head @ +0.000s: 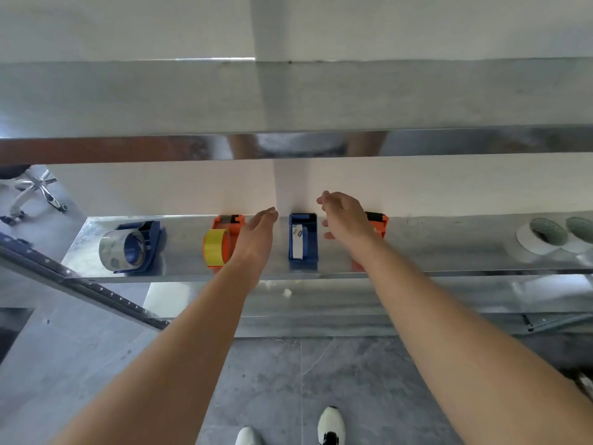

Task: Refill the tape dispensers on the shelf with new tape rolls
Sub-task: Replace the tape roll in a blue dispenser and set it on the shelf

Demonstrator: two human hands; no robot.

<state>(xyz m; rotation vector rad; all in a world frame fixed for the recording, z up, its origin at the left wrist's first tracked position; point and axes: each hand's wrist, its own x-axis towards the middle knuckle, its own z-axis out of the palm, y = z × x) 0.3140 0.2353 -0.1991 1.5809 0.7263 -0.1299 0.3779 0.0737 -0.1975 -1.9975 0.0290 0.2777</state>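
The middle blue dispenser stands at frame centre on the metal shelf, its back against the wall, a pale roll inside it. The left hand is just left of it, fingers straight, holding nothing. The right hand is just right of it, fingers loosely bent, empty. Bare shelf shows on both sides of the dispenser.

The left hand overlaps the orange dispenser, which carries a yellow roll. The right hand hides most of a second orange dispenser. At left, well apart, another blue dispenser holds a clear roll near the shelf's front edge. Spare rolls lie at far right. An upper shelf overhangs.
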